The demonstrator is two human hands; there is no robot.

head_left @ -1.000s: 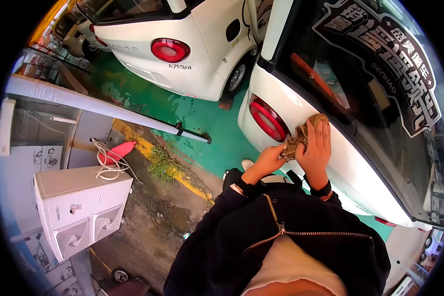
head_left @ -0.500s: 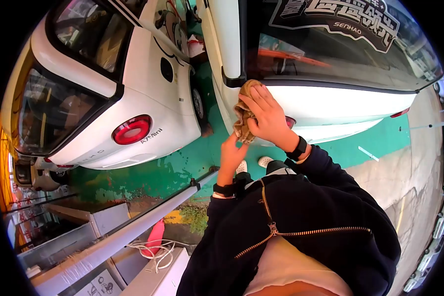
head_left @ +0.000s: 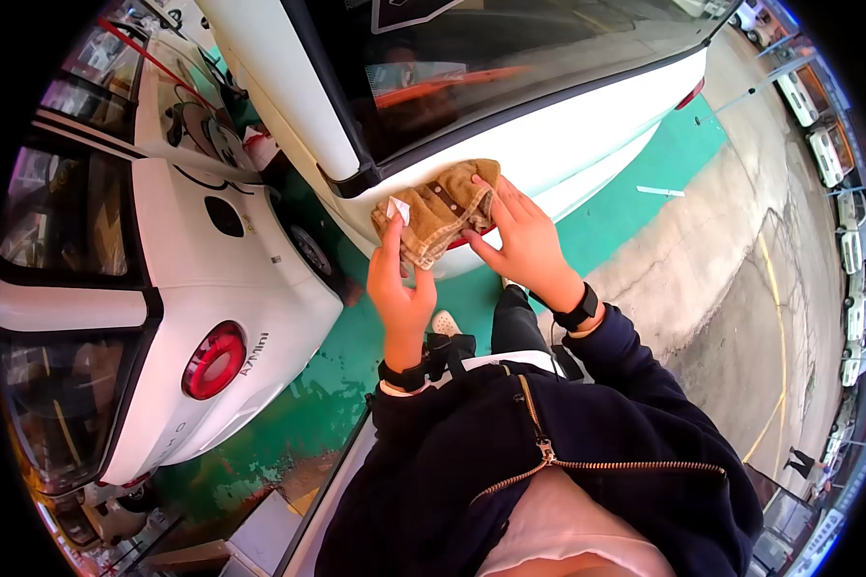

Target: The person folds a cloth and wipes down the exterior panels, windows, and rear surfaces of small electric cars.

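A brown cloth (head_left: 443, 207) is spread between my two hands, in front of the rear corner of a white car (head_left: 548, 144). My left hand (head_left: 399, 284) grips its lower left part, and a small white piece shows at the fingertips. My right hand (head_left: 527, 240) holds the cloth's right end, thumb below and fingers on top. Behind the cloth, the car's red tail light (head_left: 471, 238) is mostly hidden. Whether the cloth touches the car body cannot be made out.
A second white car (head_left: 212, 240) with a round red tail light stands at the left. Green floor (head_left: 635, 192) meets grey concrete (head_left: 731, 317) on the right. Parked vehicles line the far right edge. A pale beam (head_left: 332, 490) runs at the lower left, beside my body.
The view has swung round to the right. The cloth, bunched against the car earlier, is now opened out between both hands, and its white piece has come into sight.
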